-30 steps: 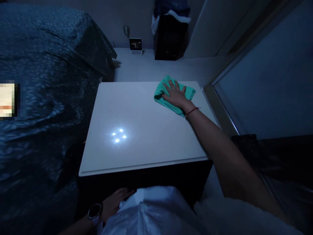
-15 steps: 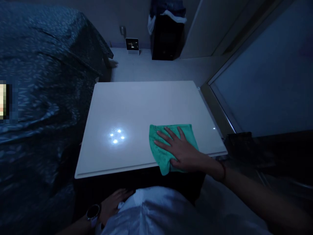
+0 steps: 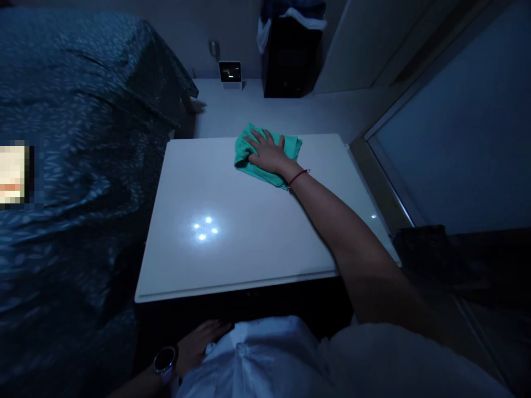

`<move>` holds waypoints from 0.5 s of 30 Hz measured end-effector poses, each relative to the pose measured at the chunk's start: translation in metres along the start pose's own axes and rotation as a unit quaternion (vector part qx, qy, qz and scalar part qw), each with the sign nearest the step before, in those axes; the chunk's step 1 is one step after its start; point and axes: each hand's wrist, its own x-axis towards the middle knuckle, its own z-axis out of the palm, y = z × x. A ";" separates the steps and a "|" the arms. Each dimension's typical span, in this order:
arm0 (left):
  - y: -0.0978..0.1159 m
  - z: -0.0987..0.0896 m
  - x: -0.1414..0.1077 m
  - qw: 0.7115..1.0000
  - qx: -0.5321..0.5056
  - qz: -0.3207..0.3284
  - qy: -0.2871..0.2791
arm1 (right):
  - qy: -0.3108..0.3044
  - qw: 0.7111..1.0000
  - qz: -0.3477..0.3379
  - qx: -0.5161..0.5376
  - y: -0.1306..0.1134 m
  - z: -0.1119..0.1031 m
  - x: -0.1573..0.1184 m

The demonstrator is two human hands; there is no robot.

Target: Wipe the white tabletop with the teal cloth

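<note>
A green cloth (image 3: 292, 145) lies bunched and partly folded at the far edge of a glossy white tabletop (image 3: 249, 221). On top of it my right hand (image 3: 269, 153) presses down with its fingers spread, a red string round the wrist. My left hand (image 3: 201, 342), below the near edge of the tabletop, rests beside my light clothing, with a watch (image 3: 165, 359) on the wrist. Its fingers are dim and partly hidden, so I cannot make out their shape or whether they hold anything.
To the left is a bed with a patterned cover (image 3: 83, 121). Beyond the tabletop a small screen device (image 3: 230, 73) and a black cabinet (image 3: 290, 61) with clothes on top stand by the wall. A sliding panel (image 3: 456, 127) is on the right.
My right hand has moved away from me and slightly left, taking the green cloth from the near edge to the far edge. The cloth is more bunched. The view has shifted slightly.
</note>
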 end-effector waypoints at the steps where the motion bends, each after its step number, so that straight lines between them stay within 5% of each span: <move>1: -0.001 0.000 0.000 1.000 0.004 0.000 -0.006 | 0.000 1.000 -0.004 -0.004 -0.003 0.001 -0.004; 5: 0.002 -0.013 0.007 1.000 0.004 0.016 -0.006 | -0.009 0.997 -0.069 -0.022 -0.025 0.012 -0.057; 11: 0.009 -0.030 0.014 0.999 -0.005 0.022 0.034 | -0.059 0.951 -0.303 0.001 -0.062 0.041 -0.191; 15: 0.005 -0.023 0.012 1.000 -0.007 0.023 0.014 | -0.095 0.907 -0.410 0.016 -0.072 0.052 -0.221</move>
